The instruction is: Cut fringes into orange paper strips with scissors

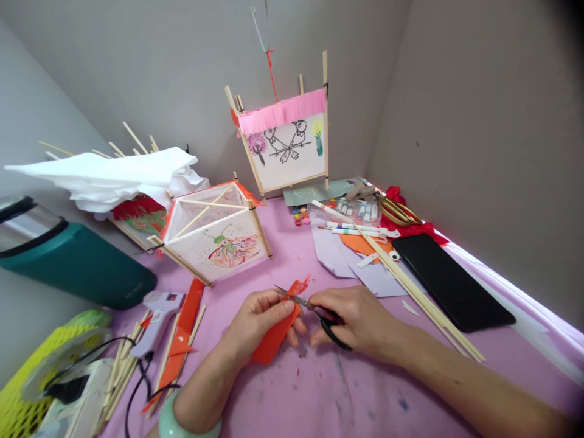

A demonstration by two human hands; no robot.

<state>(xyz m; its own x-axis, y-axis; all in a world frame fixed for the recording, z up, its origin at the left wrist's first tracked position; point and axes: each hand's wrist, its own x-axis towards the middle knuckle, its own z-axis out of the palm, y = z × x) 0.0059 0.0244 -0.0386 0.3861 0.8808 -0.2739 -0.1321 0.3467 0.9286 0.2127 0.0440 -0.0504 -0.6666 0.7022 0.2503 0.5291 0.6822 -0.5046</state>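
Observation:
Near the middle of the purple table, my left hand (269, 319) pinches a strip of red-orange paper (275, 342) between thumb and fingers. The paper's upper end is cut into thin fringes. My right hand (351, 313) holds scissors (336, 333) with black handles, fingers in the loops. Their blades point left and lie across the paper just above my left thumb. A white paper lantern (228, 246) with a drawn insect and wooden sticks stands beyond my left hand.
A pink-fringed lantern (292, 149) hangs at the back. On the left are a teal bottle (86, 267), a glue gun (157, 319) with its black cord, and red paper strips (188, 313). A black phone (451, 283), wooden sticks (410, 286) and markers (360, 230) lie on the right.

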